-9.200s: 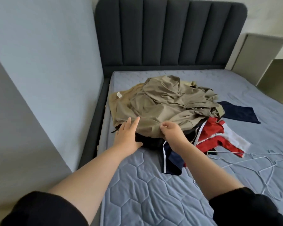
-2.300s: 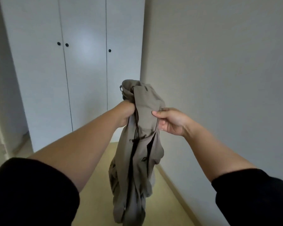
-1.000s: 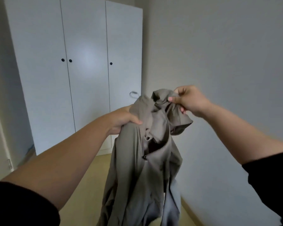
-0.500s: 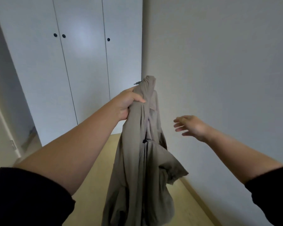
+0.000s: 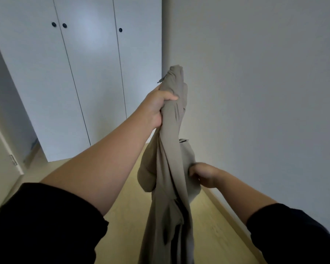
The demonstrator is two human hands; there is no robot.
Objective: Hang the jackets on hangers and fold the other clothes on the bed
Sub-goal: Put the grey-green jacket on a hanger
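A khaki jacket (image 5: 169, 168) hangs bunched in front of me, its lower part running out of the bottom of the view. My left hand (image 5: 156, 107) grips it near the top, fingers curled round the gathered cloth, and holds it up at chest height. Lower down on the jacket's right side, my right hand (image 5: 202, 175) grasps a fold of the fabric. A small zip pull sticks out by the top of the jacket. The bed, the hangers and the other clothes are out of view.
A white wardrobe (image 5: 88, 73) with three closed doors and dark knobs stands ahead on the left. A plain white wall (image 5: 255, 82) runs along the right. Pale wooden floor (image 5: 126, 216) lies below, and a door edge shows at the far left.
My right hand, open and apart from the jacket half a second ago, has dropped lower and taken hold of the cloth on its right side. My left hand keeps its grip near the top.
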